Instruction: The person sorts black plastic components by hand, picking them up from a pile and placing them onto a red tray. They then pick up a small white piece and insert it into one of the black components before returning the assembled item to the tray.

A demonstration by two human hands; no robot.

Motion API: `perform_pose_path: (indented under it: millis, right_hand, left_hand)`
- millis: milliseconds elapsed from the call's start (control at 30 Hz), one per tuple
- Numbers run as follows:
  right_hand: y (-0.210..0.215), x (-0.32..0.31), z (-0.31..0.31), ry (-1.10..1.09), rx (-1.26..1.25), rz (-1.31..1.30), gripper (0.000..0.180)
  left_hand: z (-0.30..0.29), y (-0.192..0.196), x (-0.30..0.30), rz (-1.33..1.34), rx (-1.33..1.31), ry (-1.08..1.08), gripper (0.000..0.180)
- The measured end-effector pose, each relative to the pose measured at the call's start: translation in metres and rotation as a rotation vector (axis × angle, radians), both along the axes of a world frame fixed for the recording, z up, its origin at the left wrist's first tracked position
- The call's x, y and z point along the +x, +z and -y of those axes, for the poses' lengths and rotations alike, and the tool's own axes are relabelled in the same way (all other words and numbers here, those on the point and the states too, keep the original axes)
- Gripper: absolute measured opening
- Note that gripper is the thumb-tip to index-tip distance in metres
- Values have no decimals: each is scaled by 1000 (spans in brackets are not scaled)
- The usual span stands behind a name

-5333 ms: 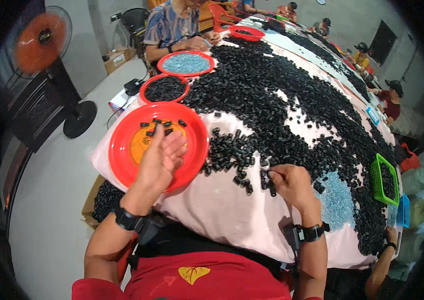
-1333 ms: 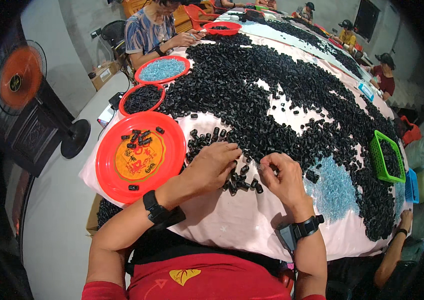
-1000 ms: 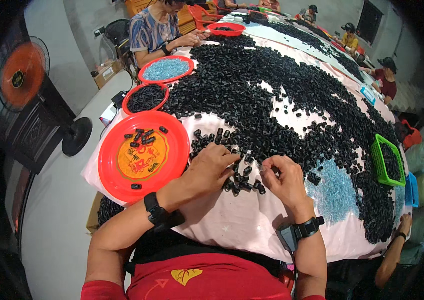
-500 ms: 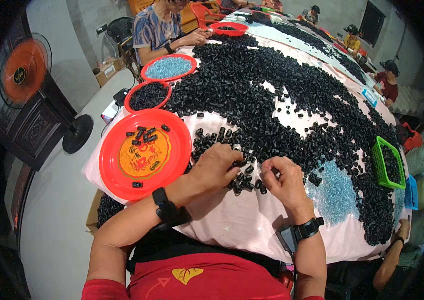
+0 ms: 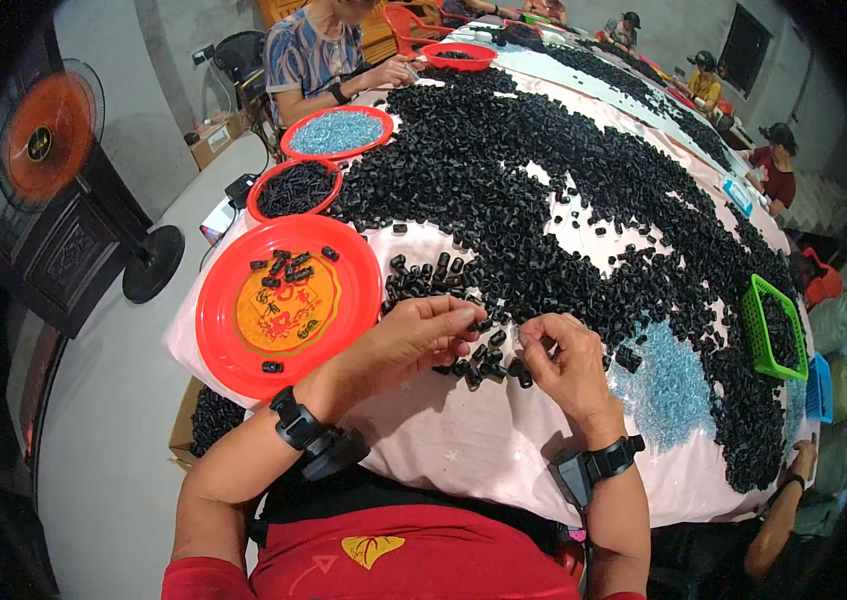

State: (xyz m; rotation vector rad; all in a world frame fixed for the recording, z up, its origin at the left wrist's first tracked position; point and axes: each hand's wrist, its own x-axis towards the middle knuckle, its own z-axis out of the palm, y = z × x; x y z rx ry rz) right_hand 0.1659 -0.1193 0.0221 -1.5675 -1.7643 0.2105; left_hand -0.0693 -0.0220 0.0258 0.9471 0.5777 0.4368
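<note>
My left hand (image 5: pixel 434 335) is just above the near edge of a heap of small black plastic parts (image 5: pixel 504 235), thumb and fingers pinched at a small black cylindrical part (image 5: pixel 483 322). To its right, my right hand (image 5: pixel 572 365) is closed in a pinch, and whatever its fingertips hold is too small to make out. Between and below the two hands lie several loose black cylindrical parts (image 5: pixel 489 368) on the pale cloth. A large red round tray (image 5: pixel 349 345) with several black cylinders on it stands left of my left hand.
Beyond the tray are a red bowl of black pieces (image 5: pixel 294 190) and a red bowl of clear bluish pieces (image 5: pixel 339 132). Clear bluish pieces (image 5: pixel 669 385) lie right of my right hand, near a green basket (image 5: pixel 759 340). Co-workers sit around the table; a fan (image 5: pixel 44 145) stands left.
My left hand has drawn back slightly and turned, lifting its fingers off the parts it was reaching into. My right hand stays almost in place, still pinched.
</note>
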Motion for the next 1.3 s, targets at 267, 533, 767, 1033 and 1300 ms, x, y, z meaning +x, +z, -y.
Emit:
perform_pose_path:
  millis: [267, 533, 767, 1033, 1300]
  right_hand:
    - [3, -11, 4, 7, -99, -289, 9]
    - [2, -22, 5, 195, -13, -327, 13]
    - [8, -24, 6, 186, 14, -266, 14]
    - [4, -23, 1, 204, 63, -185, 14]
    - [10, -27, 1, 258, 137, -112, 24]
  left_hand:
    - [15, -15, -8, 148, -98, 2, 32]
    - [33, -18, 1, 211, -162, -5, 33]
    - [28, -31, 7, 296, -255, -13, 27]
    - [28, -37, 8, 305, -245, -7, 29]
    - [28, -44, 6, 370, -259, -10, 31]
